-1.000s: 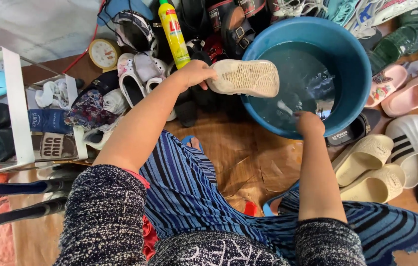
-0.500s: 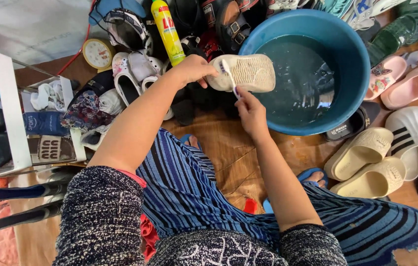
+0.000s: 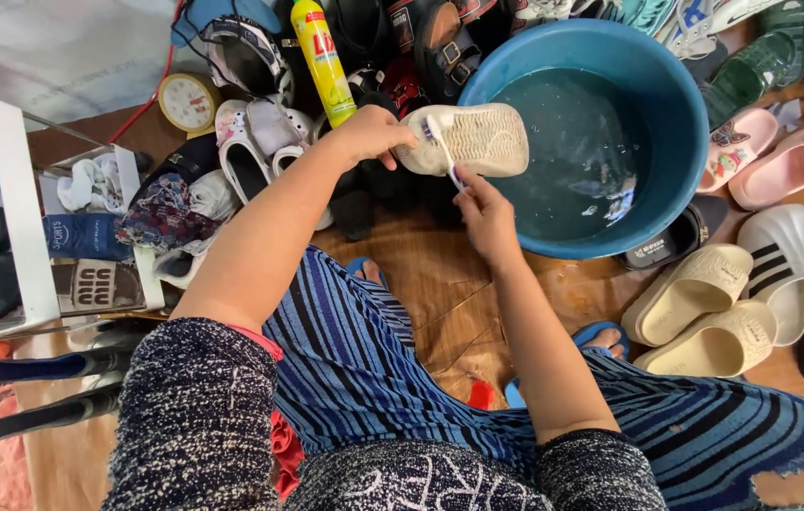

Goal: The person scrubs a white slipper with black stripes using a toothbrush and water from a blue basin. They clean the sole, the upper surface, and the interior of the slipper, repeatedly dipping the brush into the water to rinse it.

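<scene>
Wooden floor crowded with shoes — I scrub one sole beside the blue basin (image 3: pixel 676 104).

My left hand (image 3: pixel 369 132) grips the pale shoe (image 3: pixel 477 140) sole-up, fingers closed on its heel, probably to steady it; my right hand (image 3: pixel 485 210) pinches a toothbrush (image 3: pixel 441 151) against the sole. Far left stands a yellow bottle (image 3: pixel 323 61) with red label.

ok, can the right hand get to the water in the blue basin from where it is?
Probably yes. The right hand, holding a brush against the shoe sole, is just beside the blue basin's near rim; the open water has nothing over it.
</scene>
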